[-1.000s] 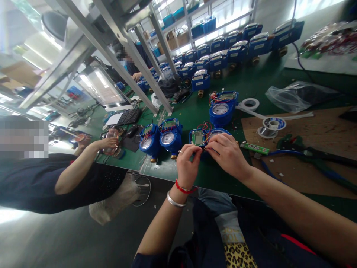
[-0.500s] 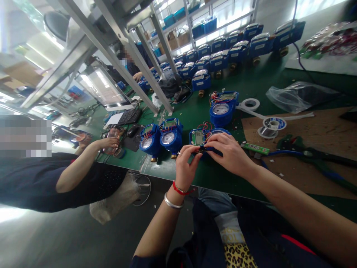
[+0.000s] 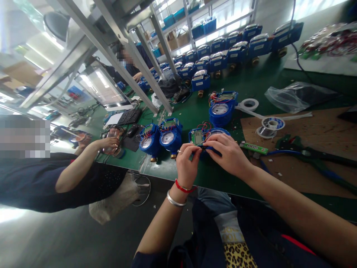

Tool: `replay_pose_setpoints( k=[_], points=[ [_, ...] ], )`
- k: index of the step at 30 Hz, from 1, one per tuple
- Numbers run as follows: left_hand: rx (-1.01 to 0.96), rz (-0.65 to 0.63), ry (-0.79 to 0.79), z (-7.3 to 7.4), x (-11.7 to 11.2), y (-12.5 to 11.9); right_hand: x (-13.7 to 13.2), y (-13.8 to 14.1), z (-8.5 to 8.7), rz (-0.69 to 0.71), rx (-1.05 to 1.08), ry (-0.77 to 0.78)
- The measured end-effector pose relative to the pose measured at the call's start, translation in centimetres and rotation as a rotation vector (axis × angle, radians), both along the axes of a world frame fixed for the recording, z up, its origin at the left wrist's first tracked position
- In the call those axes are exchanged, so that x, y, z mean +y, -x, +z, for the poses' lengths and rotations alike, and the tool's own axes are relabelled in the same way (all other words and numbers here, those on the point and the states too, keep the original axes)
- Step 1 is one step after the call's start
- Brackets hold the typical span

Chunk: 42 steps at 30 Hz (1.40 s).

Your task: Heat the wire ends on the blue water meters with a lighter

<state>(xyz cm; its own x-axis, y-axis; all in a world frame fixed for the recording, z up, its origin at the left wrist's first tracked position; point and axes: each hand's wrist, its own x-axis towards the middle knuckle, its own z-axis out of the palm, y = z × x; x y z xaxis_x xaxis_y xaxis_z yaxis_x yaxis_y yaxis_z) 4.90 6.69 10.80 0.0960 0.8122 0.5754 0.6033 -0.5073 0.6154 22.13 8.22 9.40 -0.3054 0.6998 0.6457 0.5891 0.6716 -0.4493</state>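
Observation:
My left hand (image 3: 187,165) and my right hand (image 3: 229,153) meet at the front of a blue water meter (image 3: 220,131). Thumb and fingers of each are pinched together around a small dark piece (image 3: 203,147), mostly covered by the fingertips, so its kind is unclear. Just beyond the fingers lies the meter's green circuit board with a grey display (image 3: 198,137), and thin red and white wires loop beside it. My right hand hides part of the round dial. Two more open water meters, one (image 3: 170,136) beside the other (image 3: 150,140), stand left of my hands.
Behind stands another open meter (image 3: 223,108) near a white tape roll (image 3: 249,105). A solder spool (image 3: 271,126), green-labelled strip (image 3: 254,148) and green-handled cutters (image 3: 295,147) lie on cardboard at right. Several closed meters (image 3: 219,61) line the back. A co-worker's arm (image 3: 80,163) is at left.
My left hand has turned slightly and shifted a little right, its fingertips closer to those of my right hand. The small dark piece is now more covered. The meters stay in place.

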Motion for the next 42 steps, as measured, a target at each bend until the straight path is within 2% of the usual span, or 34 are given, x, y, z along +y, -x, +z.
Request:
replay_pose_setpoints(
  k=[7,12,18,27,30,35,42],
  points=[
    [0.002,0.026,0.011,0.1,0.1,-0.1,0.2,1.7,-0.6,-0.149,0.0,-0.084],
    [0.008,0.032,0.021,0.1,0.1,-0.2,0.3,2.1,-1.1,-0.177,0.001,-0.132],
    [0.016,0.056,0.029,0.1,0.2,-0.4,0.5,1.7,-1.6,-0.143,-0.039,-0.184],
    [0.017,-0.016,0.072,0.6,-0.1,0.0,0.0,0.3,-1.4,-0.035,0.019,-0.08],
    [0.012,-0.035,0.093,0.5,-0.3,0.2,-0.6,-0.2,-1.5,-0.06,0.094,-0.068],
    [0.022,0.01,0.054,0.4,0.0,-0.5,-0.8,-0.1,-1.8,-0.082,0.142,-0.067],
    [0.081,0.03,0.005,0.3,0.3,-1.1,-0.5,-0.2,-2.0,-0.05,0.168,-0.068]
  ],
)
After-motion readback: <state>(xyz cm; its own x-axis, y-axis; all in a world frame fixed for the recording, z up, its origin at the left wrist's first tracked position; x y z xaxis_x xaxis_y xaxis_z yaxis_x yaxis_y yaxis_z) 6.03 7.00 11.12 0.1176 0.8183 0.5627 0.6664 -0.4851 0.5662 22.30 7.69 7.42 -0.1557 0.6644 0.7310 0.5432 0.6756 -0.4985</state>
